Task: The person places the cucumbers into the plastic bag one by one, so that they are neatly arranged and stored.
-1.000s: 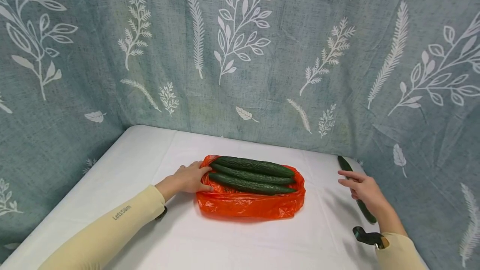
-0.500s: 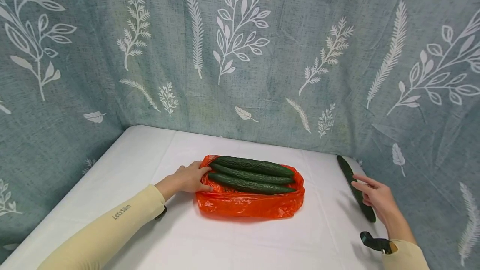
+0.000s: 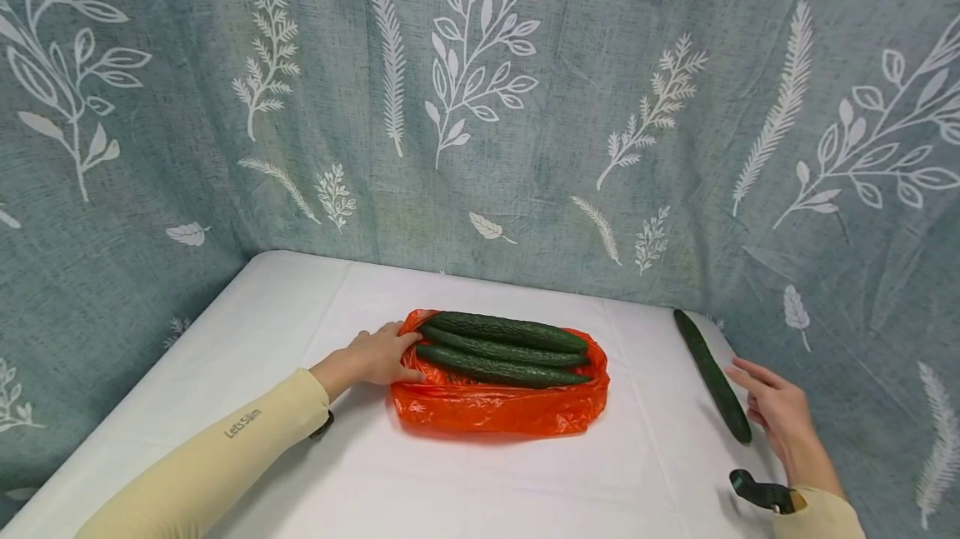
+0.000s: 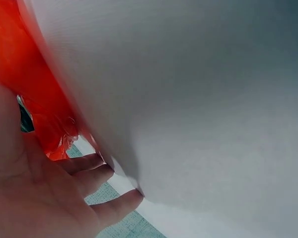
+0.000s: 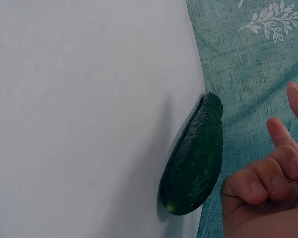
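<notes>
Three dark green cucumbers (image 3: 502, 349) lie side by side in a red plastic bag (image 3: 498, 410) with its mouth turned down. My left hand (image 3: 378, 354) rests at the bag's left end, thumb and a finger over its rim. In the left wrist view, the fingertips (image 4: 134, 196) reach the white table beside the red plastic. One more cucumber (image 3: 712, 376) lies alone at the right of the table. My right hand (image 3: 780, 414) is just right of it and holds nothing. In the right wrist view, some fingers are bent and the index points out.
A white cloth covers the table (image 3: 525, 489). Blue-green curtain (image 3: 540, 214) with white leaf prints hangs behind and along both sides. The lone cucumber (image 5: 193, 158) lies close to the table's right edge.
My right hand has moved right and toward me, from above the lone cucumber to beside it, uncovering it. The left hand, the bag and the cucumbers stay as they were.
</notes>
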`<act>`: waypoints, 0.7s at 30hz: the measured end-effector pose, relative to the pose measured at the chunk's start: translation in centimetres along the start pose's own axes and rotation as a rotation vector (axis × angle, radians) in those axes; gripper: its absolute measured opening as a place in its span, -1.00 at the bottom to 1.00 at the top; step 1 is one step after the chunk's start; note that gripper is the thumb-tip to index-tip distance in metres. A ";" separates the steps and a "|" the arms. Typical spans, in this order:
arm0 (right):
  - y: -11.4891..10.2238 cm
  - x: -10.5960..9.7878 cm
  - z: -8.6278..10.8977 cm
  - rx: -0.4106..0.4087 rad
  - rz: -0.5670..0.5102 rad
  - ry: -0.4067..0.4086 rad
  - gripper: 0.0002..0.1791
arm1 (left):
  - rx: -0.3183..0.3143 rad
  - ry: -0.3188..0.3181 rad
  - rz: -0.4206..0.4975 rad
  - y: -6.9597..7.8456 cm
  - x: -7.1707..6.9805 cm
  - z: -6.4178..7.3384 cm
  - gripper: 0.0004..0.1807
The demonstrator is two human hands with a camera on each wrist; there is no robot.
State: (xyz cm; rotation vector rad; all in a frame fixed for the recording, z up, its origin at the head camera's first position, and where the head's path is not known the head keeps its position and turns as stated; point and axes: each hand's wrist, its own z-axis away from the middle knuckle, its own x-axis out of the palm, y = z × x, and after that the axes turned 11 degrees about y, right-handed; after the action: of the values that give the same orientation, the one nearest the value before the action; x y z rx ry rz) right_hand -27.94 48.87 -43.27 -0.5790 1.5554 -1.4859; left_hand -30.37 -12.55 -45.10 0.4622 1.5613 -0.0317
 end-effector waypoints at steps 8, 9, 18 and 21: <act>1.1 -0.3 -0.6 0.085 0.053 0.098 -0.69 | 0.001 0.005 0.004 0.0 0.0 0.1 -0.13; 1.3 -0.3 -0.6 0.089 0.065 0.106 -0.70 | 0.003 0.007 0.006 0.0 0.0 0.0 -0.13; 2.6 -0.7 -1.1 0.126 0.106 0.101 -0.84 | 0.003 0.005 0.002 0.0 0.1 0.0 -0.12; 2.7 -0.7 -1.2 0.146 0.133 0.113 -0.67 | 0.003 0.005 -0.001 -0.1 0.1 -0.1 -0.12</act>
State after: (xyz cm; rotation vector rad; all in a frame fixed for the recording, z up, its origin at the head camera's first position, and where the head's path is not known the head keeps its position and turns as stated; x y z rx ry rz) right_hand -27.96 50.58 -45.83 -0.3062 1.5243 -1.5369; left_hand -30.44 -12.56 -45.20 0.4639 1.5671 -0.0337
